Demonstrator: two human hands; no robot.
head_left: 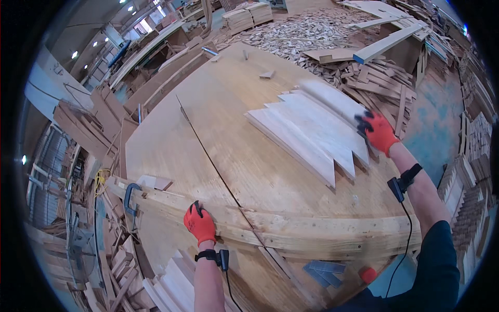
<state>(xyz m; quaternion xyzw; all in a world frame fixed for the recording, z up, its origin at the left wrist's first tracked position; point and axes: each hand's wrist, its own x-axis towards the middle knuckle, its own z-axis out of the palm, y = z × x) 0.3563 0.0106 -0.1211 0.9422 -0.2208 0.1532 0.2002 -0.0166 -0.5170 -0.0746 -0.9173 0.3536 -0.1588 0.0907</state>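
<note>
My right hand (378, 131), in a red glove with black fingertips, grips the near end of a pale wooden board (332, 99). Motion blurs that board and my fingertips. It lies along the right side of a group of pale boards (299, 122) with pointed, angled ends. My left hand (200, 223), gloved the same way, is over a long wooden rail (322, 229) fixed across the worktable (176, 140). Its fingers are loosely bent and slightly apart, with nothing visible in them.
A blue clamp (131, 199) grips the rail's left end. Nearer me are more pale boards (174, 281), grey flat plates (325, 273) and a red round object (368, 274). A dark slot (208, 156) runs across the tabletop. Offcuts (301, 39) heap beyond it.
</note>
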